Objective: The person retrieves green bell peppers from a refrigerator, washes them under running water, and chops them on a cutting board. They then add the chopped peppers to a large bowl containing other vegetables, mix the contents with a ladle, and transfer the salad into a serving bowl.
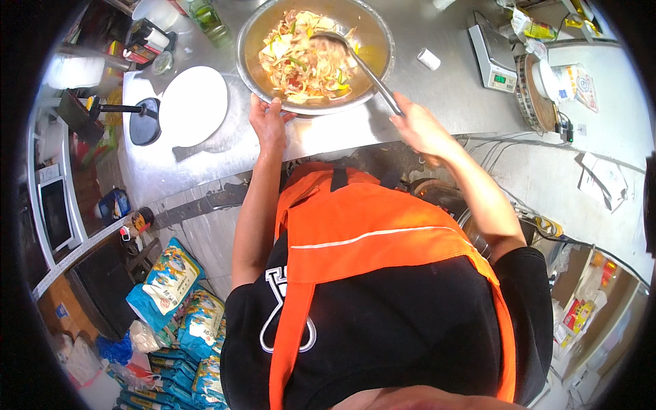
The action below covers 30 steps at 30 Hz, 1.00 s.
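A wide stainless steel mixing bowl (378,92) stands on the metal counter in front of me. Inside it lies a heap of sliced food (302,56), pale pieces mixed with green strips and some red sauce. My left hand (269,123) grips the near left rim, thumb over the edge. With my right hand (417,125) I hold the handle of a long metal ladle or spoon (371,77), slanting into the bowl. Its head rests among the food, partly hidden by it and slightly blurred.
A white round plate or lid (195,107) lies left of the bowl, beside a black object with a handle (145,122). Behind them stands a green bottle (207,23). To the right are a small white cylinder (428,59), a digital scale (492,56) and a round wooden board (535,92).
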{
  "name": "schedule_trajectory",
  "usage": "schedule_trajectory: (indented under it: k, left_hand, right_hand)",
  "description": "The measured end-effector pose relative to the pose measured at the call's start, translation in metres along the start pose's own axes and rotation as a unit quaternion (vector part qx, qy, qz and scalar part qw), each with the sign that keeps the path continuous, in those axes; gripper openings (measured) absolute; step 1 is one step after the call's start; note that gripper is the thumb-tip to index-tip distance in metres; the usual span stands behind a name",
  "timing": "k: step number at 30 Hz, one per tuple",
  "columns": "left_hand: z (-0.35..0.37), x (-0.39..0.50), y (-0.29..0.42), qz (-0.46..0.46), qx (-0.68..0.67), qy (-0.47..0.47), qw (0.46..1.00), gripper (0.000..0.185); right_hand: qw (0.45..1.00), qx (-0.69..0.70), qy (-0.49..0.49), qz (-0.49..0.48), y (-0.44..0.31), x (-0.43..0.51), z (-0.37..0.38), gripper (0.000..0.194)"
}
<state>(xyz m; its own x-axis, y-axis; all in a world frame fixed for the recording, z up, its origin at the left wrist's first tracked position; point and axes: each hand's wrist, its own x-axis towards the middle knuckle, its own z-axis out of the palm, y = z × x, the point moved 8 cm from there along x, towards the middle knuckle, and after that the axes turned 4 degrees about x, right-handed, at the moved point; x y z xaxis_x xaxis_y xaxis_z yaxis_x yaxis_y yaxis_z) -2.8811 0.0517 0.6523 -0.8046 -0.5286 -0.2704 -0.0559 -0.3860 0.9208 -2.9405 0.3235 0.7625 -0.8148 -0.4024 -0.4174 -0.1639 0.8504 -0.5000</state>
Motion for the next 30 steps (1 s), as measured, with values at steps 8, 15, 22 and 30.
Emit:
schedule_trajectory:
  k: [8,15,22,30]
  left_hand:
    - [0.003,0.000,0.001,-0.007,0.006,-0.002,1.000,0.023]
    - [-0.001,0.001,-0.003,-0.006,0.013,0.005,1.000,0.025]
    - [-0.002,0.005,-0.007,-0.007,0.018,0.002,1.000,0.022]
    - [-0.003,0.002,-0.005,0.001,-0.006,0.011,1.000,0.022]
  right_hand:
    - [0.992,0.108,0.040,0.055,-0.019,0.061,-0.012,0.042]
    - [0.919,-0.117,0.122,-0.355,-0.016,0.040,0.018,0.052]
    - [0.805,-0.481,0.178,-0.300,-0.024,-0.026,-0.105,0.054]
    - [0.841,-0.504,0.115,-0.161,-0.086,-0.059,-0.161,0.037]
